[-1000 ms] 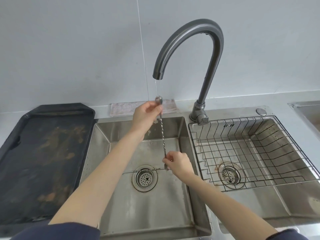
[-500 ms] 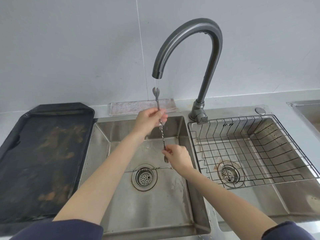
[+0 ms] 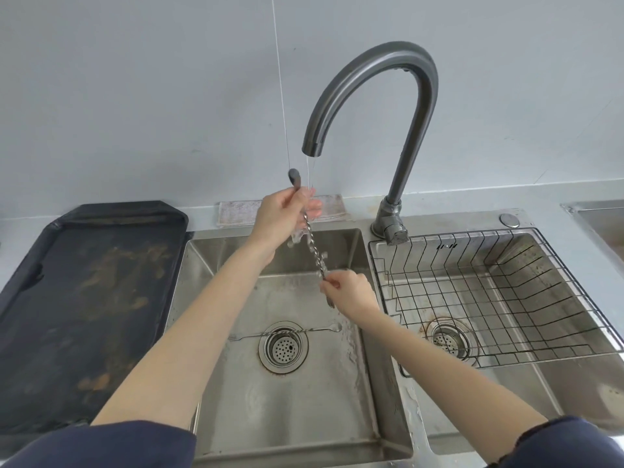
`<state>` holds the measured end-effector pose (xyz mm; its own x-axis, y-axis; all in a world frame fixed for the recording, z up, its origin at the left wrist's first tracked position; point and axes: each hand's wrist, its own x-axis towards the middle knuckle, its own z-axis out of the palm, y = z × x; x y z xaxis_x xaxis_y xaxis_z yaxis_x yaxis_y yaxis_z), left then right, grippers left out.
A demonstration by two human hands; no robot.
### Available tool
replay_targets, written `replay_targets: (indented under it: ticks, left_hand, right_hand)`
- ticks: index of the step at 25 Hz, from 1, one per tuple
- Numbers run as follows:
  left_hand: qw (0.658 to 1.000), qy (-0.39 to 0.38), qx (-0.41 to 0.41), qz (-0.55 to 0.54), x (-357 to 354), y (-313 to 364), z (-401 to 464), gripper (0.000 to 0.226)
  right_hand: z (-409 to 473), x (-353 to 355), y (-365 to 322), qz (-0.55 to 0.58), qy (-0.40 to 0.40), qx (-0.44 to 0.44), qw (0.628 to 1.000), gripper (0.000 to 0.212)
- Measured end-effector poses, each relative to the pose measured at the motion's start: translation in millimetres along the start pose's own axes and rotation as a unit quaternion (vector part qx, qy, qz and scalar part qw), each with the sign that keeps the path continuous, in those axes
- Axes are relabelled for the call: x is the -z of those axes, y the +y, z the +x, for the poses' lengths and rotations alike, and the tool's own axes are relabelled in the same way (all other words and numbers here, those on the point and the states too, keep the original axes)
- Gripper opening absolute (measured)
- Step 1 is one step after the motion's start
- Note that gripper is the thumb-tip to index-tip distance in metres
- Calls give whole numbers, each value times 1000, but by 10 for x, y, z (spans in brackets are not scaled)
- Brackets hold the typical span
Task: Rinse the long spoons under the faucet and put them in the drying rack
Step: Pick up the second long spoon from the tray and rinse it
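Grey wall panels backed a steel double sink [image 3: 381, 383], with a dark tray [image 3: 84, 298] on the counter to its left and a folded cloth [image 3: 236, 212] behind the basin. Water was seen running from the gooseneck faucet [image 3: 388, 96] onto a long twisted-handle bar spoon [image 3: 312, 244], which was held tilted over the left basin. The left hand [image 3: 280, 217] was closed around the shaft just below the bowl, which stood clear above the fingers and just left of the stream. The right hand [image 3: 351, 292] was pinched on the lower end, where small fork tines could be made out. A second long spoon [image 3: 287, 333] lay flat on the basin floor, across the drain strainer [image 3: 283, 347]. The wire drying rack [image 3: 506, 298] in the right basin appeared to hold nothing yet.

For a good rinse, the bowl would probably need to be shifted right into the stream and the shaft rolled between the fingers, so the twisted grooves were flushed. Both grips were best kept firm, since wet steel was likely slippery.
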<state>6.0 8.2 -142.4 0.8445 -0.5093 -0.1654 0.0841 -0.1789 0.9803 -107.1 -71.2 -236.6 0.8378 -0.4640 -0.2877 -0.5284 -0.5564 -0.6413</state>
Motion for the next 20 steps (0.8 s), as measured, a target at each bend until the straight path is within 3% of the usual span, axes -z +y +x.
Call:
replay_targets:
  ticks: [5, 8, 13, 16, 20]
  left_hand:
    - [998, 48, 21, -29, 265, -72, 5, 25]
    - [987, 100, 48, -119, 421, -103, -13, 23]
    - [944, 112, 98, -293, 604, -161, -36, 25]
    - [925, 137, 113, -336, 733, -215, -43, 26]
    - [901, 159, 133, -381, 901, -318, -57, 25]
  right_hand:
    - [172, 484, -461, 12, 52, 83, 995, 22]
    - [236, 709, -690, 6, 86, 136, 987, 19]
    - [280, 903, -916, -148, 68, 229, 960, 21]
    - [288, 986, -899, -205, 57, 228, 950, 24]
    - [298, 1060, -787, -174, 75, 209, 959, 23]
